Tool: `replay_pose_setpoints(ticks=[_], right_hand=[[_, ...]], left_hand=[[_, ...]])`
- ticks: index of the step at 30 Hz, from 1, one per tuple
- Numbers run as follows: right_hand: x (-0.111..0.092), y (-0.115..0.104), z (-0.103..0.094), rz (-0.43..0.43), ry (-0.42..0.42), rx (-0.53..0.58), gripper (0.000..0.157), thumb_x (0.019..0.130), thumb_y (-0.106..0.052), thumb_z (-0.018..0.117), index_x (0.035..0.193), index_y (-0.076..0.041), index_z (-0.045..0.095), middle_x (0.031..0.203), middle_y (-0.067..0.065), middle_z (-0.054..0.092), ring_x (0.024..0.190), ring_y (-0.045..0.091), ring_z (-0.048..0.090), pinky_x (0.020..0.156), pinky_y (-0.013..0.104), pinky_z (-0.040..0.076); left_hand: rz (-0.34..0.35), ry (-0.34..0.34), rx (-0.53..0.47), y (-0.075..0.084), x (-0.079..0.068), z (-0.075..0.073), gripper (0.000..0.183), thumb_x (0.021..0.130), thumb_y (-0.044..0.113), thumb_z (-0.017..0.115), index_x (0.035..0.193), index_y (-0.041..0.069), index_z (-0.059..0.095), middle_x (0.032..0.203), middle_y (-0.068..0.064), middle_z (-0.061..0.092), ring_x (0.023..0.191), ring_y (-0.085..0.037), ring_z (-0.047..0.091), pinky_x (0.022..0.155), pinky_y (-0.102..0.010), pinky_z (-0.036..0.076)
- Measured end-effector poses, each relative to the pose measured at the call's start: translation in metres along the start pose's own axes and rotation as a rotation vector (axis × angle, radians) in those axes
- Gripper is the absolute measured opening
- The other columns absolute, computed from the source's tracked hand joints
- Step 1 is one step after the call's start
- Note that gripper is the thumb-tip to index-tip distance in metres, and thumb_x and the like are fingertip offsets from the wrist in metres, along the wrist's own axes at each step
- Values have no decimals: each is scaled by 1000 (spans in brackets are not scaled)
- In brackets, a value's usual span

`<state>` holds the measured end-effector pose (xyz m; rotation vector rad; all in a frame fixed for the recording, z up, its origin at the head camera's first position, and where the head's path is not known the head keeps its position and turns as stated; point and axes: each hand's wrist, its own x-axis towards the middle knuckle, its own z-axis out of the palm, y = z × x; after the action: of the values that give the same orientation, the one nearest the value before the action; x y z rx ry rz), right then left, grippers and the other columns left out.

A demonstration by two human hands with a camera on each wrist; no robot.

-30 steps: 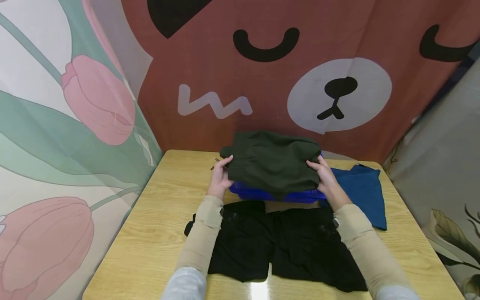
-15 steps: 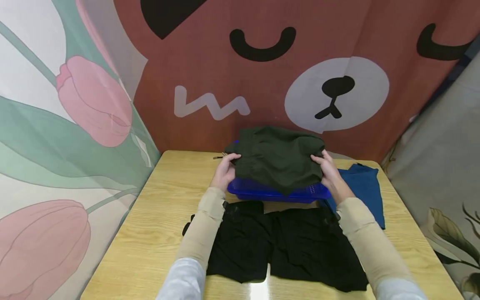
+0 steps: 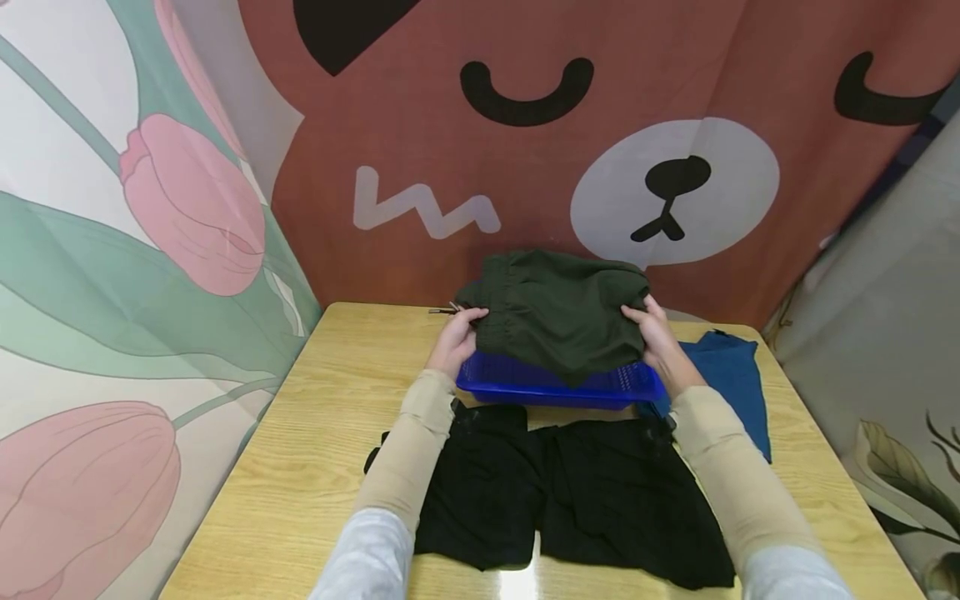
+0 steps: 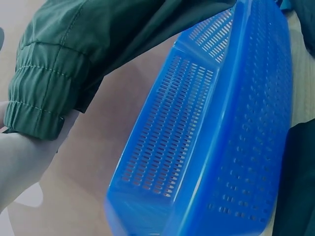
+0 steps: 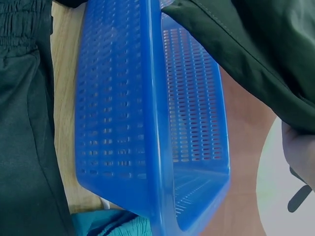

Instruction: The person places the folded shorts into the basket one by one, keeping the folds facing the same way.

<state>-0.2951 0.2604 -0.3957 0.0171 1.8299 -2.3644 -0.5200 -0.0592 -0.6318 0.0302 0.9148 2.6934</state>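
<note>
Head: left hand (image 3: 455,340) and right hand (image 3: 660,340) each pinch one end of the dark green garment (image 3: 562,312), thumbs on top, fingers closed onto cloth; it's held up over the blue basket (image 3: 540,398). Black garment (image 3: 487,492) spread in front on the table (image 3: 300,433), blue garment (image 3: 731,383) right of basket. Left wrist: left hand at the gathered, stitched edge. Right wrist: right hand at the garment's edge, mostly cut off by frame

soft even light, white glare at near edge of the table (image 3: 300,467)
</note>
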Motion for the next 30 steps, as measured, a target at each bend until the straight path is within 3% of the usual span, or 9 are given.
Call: replay_pose_setpoints(ticks=[2,4,7,12,17,22,24,26,30], right_hand=[[2,0,-1,9,10,-17,63,97,-17,45,148,-26,11,153,8,10,132,26,26,86,23,43],[5,1,-2,20,18,-29,62,96,-18,46,148,-26,12,153,7,11,132,26,26,86,24,42],[8,1,-3,31,27,-45,62,96,-19,46,148,-26,12,153,7,11,131,27,27,86,25,42],[11,3,-4,41,32,-35,61,97,-20,45,148,-26,12,153,8,12,131,26,27,83,24,43],[15,4,-3,27,37,-25,59,98,-19,42,148,-25,12,153,8,12,132,26,25,83,23,42],[18,3,-1,7,49,-31,57,99,-17,40,148,-25,12,153,7,13,133,26,24,89,25,40],[19,2,0,-6,56,-29,57,98,-17,41,148,-24,14,153,7,13,132,25,26,90,25,39],[20,1,0,-19,64,-31,57,98,-18,42,148,-24,15,152,7,15,131,24,29,89,24,40],[22,3,-1,-21,66,-48,58,97,-21,44,148,-25,15,152,7,15,132,26,28,96,29,37]], left_hand=[[8,-16,-5,-7,22,-23,54,76,-6,65,125,5,48,127,-11,51,112,-30,51,91,-46,43],[13,-32,-10,-7,22,-23,57,73,-8,67,126,5,48,127,-11,51,113,-29,51,91,-46,43],[10,-45,-2,5,-15,12,60,71,-9,69,126,3,48,127,-11,51,113,-27,51,91,-42,44],[33,53,43,18,-71,71,53,79,-11,60,128,1,44,126,-9,50,113,-24,50,91,-37,44],[90,62,51,21,-85,86,60,77,-11,62,130,9,41,123,-8,51,108,-22,53,88,-33,46],[91,128,89,13,-56,65,95,78,-10,62,146,26,7,145,-5,28,123,-21,41,96,-33,41],[95,117,79,3,-24,35,107,73,-8,69,145,31,0,147,-1,23,123,-18,40,94,-32,42],[105,99,56,-12,25,-12,112,68,-5,75,143,38,5,145,4,27,121,-16,43,93,-33,43],[101,136,65,-20,55,-39,118,59,-1,82,143,38,9,147,7,23,126,-14,37,94,-31,41]])
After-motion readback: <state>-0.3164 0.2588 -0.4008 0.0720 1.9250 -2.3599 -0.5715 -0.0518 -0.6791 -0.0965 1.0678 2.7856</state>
